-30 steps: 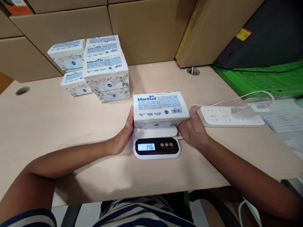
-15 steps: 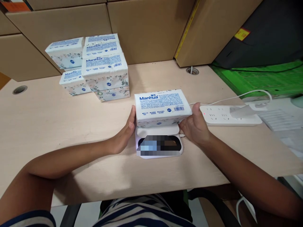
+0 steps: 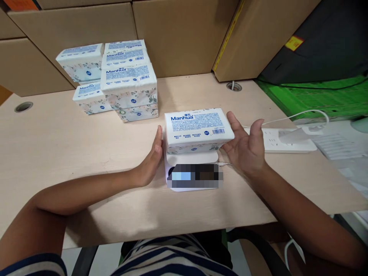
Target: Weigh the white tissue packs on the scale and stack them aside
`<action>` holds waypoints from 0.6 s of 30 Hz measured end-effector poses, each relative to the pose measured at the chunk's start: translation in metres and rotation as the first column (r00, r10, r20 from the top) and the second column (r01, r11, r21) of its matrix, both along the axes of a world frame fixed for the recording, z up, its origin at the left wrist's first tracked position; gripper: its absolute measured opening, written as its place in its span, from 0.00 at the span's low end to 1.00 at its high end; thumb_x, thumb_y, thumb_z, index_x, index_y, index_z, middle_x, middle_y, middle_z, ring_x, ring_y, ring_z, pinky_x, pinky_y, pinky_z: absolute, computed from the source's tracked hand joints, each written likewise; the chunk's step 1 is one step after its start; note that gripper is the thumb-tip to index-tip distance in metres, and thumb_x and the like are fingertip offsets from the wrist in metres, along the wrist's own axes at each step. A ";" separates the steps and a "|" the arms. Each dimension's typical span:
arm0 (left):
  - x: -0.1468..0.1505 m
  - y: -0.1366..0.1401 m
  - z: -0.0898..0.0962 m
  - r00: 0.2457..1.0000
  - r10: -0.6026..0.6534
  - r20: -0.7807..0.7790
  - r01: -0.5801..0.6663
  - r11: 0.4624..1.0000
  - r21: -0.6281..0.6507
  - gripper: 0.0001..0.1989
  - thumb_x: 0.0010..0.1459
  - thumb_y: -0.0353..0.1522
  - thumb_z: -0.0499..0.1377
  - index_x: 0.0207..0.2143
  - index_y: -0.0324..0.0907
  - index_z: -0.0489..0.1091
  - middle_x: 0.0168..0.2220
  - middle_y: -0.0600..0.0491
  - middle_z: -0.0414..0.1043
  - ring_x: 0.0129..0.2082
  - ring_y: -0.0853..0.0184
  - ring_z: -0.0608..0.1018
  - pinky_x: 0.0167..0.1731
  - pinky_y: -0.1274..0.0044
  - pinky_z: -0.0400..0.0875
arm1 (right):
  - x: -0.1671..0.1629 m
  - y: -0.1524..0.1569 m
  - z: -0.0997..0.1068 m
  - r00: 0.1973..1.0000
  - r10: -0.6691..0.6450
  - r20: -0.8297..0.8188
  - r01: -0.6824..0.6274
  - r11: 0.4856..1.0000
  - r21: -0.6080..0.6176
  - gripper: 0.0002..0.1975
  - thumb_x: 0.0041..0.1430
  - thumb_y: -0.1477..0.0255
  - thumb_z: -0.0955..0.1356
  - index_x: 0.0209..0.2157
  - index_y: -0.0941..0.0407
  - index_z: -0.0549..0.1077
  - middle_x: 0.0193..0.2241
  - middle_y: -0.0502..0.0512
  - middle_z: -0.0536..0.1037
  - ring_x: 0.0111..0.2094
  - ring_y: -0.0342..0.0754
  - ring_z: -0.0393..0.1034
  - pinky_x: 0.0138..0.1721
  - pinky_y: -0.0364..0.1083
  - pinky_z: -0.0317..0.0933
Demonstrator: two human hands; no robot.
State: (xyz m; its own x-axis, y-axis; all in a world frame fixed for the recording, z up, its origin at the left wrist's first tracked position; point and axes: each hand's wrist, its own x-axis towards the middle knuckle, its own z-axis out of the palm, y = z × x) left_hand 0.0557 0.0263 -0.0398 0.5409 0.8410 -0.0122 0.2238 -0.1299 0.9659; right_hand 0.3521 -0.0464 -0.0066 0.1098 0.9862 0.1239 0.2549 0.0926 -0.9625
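My left hand [image 3: 149,163] stands flat and upright by the left end of the tissue pack [image 3: 199,128], fingers straight and close together; I cannot tell whether the fingertips touch the wrapper. My right hand [image 3: 245,151] is spread at the pack's right end, palm turned up and thumb raised; its lower fingers are partly hidden under that end, so contact there is unclear. I grip nothing with either hand.

The pack lies on the white scale [image 3: 198,158], covering the far part of its plate, and the display is blocked out by coarse squares, so I can read no figure.

My right hand hides the left end of the power strip [image 3: 301,146]. At far left stand more packs [image 3: 130,82], stacked against the cardboard boxes [image 3: 184,38]; the front ones cover parts of those behind, so I cannot count them surely. The boxes run off the far edge of my view.
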 end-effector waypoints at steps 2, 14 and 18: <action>-0.002 -0.001 0.003 0.995 -0.044 0.088 0.047 0.998 -0.034 0.49 0.67 0.68 0.48 0.81 0.66 0.33 0.83 0.62 0.41 0.84 0.49 0.37 0.73 0.50 0.67 | 0.001 0.000 0.001 1.000 -0.005 0.022 0.005 1.000 -0.002 0.48 0.66 0.37 0.36 0.80 0.37 0.43 0.76 0.52 0.66 0.73 0.62 0.67 0.68 0.69 0.66; -0.006 -0.008 0.016 0.935 -0.212 0.286 0.225 0.974 -0.015 0.43 0.70 0.66 0.37 0.80 0.67 0.28 0.84 0.66 0.32 0.84 0.51 0.35 0.82 0.50 0.42 | -0.011 0.007 0.010 0.967 -0.166 -0.195 0.150 0.984 -0.097 0.53 0.66 0.33 0.40 0.79 0.46 0.53 0.77 0.58 0.63 0.74 0.62 0.65 0.64 0.67 0.71; -0.008 -0.011 0.017 0.958 -0.140 0.250 0.131 0.990 0.052 0.43 0.71 0.65 0.39 0.80 0.68 0.24 0.84 0.67 0.28 0.84 0.52 0.30 0.81 0.47 0.31 | -0.014 0.009 0.002 0.928 -0.344 -0.145 0.341 0.939 -0.045 0.53 0.69 0.34 0.44 0.79 0.54 0.54 0.80 0.65 0.56 0.80 0.61 0.52 0.76 0.67 0.56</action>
